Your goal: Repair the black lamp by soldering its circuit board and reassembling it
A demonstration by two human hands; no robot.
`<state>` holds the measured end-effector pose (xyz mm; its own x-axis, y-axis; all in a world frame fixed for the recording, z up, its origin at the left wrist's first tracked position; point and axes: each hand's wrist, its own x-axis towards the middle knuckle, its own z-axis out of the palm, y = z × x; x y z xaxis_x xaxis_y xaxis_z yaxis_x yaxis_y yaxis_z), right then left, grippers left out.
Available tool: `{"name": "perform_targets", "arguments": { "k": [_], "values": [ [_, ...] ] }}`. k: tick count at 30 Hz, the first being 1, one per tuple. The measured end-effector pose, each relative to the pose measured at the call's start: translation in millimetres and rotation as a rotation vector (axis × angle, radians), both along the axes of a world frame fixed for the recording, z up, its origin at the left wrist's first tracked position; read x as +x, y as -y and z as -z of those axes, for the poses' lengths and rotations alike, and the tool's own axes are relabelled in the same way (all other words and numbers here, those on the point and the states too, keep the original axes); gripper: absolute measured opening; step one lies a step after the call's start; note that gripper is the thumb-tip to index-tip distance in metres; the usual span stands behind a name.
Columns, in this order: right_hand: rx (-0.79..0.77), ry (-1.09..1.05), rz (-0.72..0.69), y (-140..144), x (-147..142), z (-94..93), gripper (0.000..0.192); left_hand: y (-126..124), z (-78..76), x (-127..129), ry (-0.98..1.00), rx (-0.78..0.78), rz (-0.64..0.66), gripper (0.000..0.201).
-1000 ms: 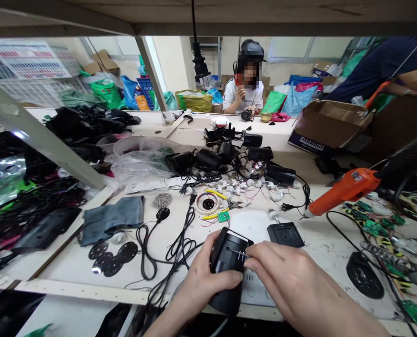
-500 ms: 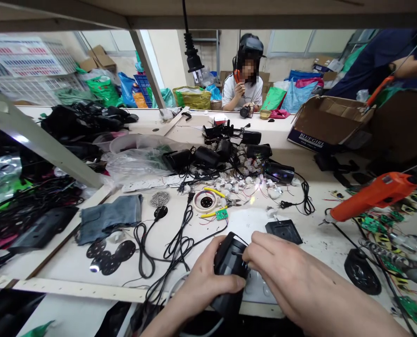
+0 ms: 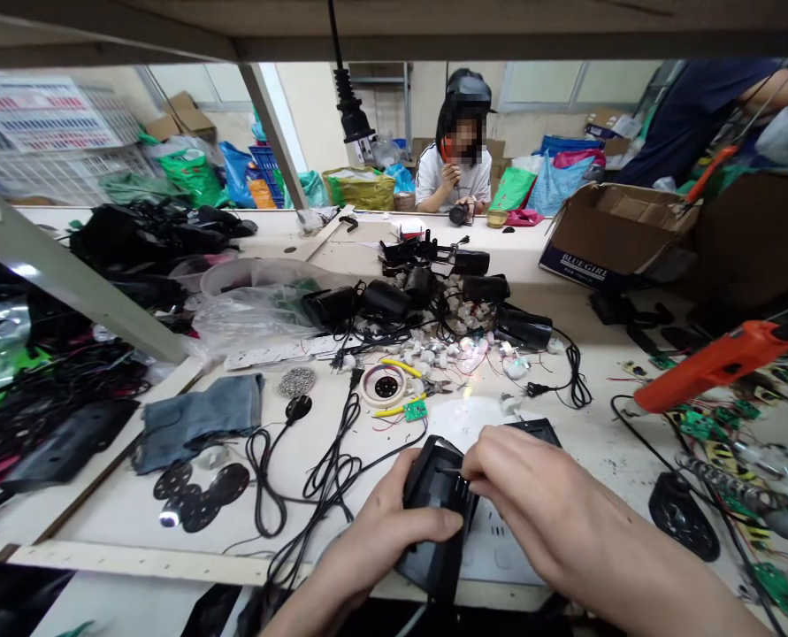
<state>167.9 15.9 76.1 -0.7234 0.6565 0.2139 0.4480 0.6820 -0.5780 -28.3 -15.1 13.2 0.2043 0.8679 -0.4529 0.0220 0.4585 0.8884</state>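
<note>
My left hand (image 3: 384, 531) grips a black plastic device housing (image 3: 439, 513) at the near edge of the workbench, thumb across its side. My right hand (image 3: 532, 504) rests on the housing's top right, fingertips pinched on a thin metal pin or wire (image 3: 447, 471) at its upper face. A black square plate (image 3: 545, 432) lies just beyond my right hand, partly hidden by it. A white power strip (image 3: 500, 548) lies under the housing.
Black cables (image 3: 331, 460), a tape roll (image 3: 386, 387), a small green circuit board (image 3: 416, 410) and black discs (image 3: 198, 491) lie ahead. An orange glue gun (image 3: 715, 364) hangs at right above green boards. Another person sits across the bench behind black device bodies (image 3: 433, 287). A cardboard box (image 3: 615, 234) stands at back right.
The view has shifted slightly, and the orange glue gun has swung to the right. My hands stay on the housing; my right hand has slid a little forward over it.
</note>
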Motion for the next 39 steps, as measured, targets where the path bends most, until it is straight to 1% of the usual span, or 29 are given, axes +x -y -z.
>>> {"name": "perform_targets", "arguments": {
  "k": [3, 5, 6, 8, 11, 13, 16, 21, 23, 26, 28, 32, 34, 36, 37, 39],
  "values": [
    [-0.021, -0.126, 0.097, -4.8, 2.8, 4.8, 0.014, 3.1, 0.2, -3.3, 0.076, 0.014, 0.019, 0.06],
    [-0.05, -0.157, 0.152, -5.2, 3.9, 7.2, 0.012, 6.4, 1.3, -4.5, 0.166, -0.031, 0.012, 0.061],
    [-0.078, -0.136, 0.166, -4.4, 4.2, 8.1, 0.013, 8.4, 2.4, -4.7, 0.21, -0.067, -0.001, 0.062],
    [-0.118, -0.044, 0.177, -0.9, 4.4, 9.8, 0.022, 12.4, 5.6, -4.3, 0.28, -0.15, -0.032, 0.066],
    [-0.104, 0.106, 0.186, 5.4, 4.2, 14.1, 0.031, 17.1, 11.5, -2.4, 0.307, -0.243, -0.084, 0.07],
    [-0.084, 0.156, 0.18, 8.2, 4.4, 18.1, 0.03, 18.5, 14.5, -1.2, 0.291, -0.279, -0.111, 0.072],
    [-0.097, 0.168, 0.156, 9.2, 6.2, 23.1, 0.024, 18.4, 16.4, -1.1, 0.258, -0.294, -0.106, 0.074],
    [-0.135, 0.059, 0.092, 7.3, 12.5, 22.1, 0.022, 16.0, 13.3, -5.4, 0.242, -0.225, -0.015, 0.079],
    [-0.157, 0.009, 0.087, 6.6, 14.9, 19.2, 0.02, 15.2, 11.0, -7.2, 0.244, -0.206, 0.027, 0.081],
    [-0.143, -0.053, 0.09, 6.1, 17.5, 16.3, 0.018, 14.6, 8.2, -9.2, 0.212, -0.183, 0.076, 0.083],
    [-0.134, -0.086, 0.087, 6.3, 18.8, 16.6, 0.017, 14.2, 7.0, -10.2, 0.183, -0.165, 0.095, 0.083],
    [-0.115, -0.135, 0.049, 7.3, 20.5, 20.5, 0.02, 11.9, 3.8, -11.8, 0.189, -0.137, 0.108, 0.078],
    [-0.092, -0.125, 0.076, 7.4, 21.3, 22.2, 0.018, 9.8, 1.3, -12.4, 0.137, -0.101, 0.119, 0.078],
    [-0.113, -0.071, 0.149, 7.1, 22.3, 23.3, 0.017, 7.6, -0.6, -12.7, 0.054, -0.054, 0.131, 0.081],
    [-0.138, -0.042, 0.19, 7.1, 22.9, 23.9, 0.018, 6.8, -0.8, -12.7, 0.023, -0.032, 0.136, 0.082],
    [-0.2, 0.009, 0.258, 7.6, 24.3, 25.8, 0.028, 5.9, 0.6, -12.0, 0.004, -0.001, 0.146, 0.081]
  ]
}}
